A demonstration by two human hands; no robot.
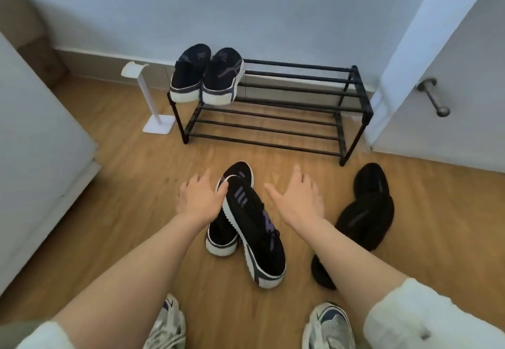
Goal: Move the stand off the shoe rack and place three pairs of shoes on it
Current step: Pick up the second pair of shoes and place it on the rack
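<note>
A black two-tier shoe rack point(300, 94) stands against the wall. One pair of black sneakers with white soles point(207, 75) rests on the left end of its top tier. The white stand point(153, 100) is on the floor just left of the rack. A second pair of black-and-white sneakers point(251, 225) lies on the floor in front, one shoe leaning across the other. My left hand point(199, 195) is open, its fingers touching the far sneaker's toe. My right hand point(297, 198) hovers open just right of that pair. An all-black pair point(363, 212) lies on the floor to the right.
A white door with a metal handle point(434, 97) is at the right, next to the rack. White furniture point(41, 144) lines the left side. My own feet in white-grey sneakers point(328, 327) are at the bottom. The floor is wood.
</note>
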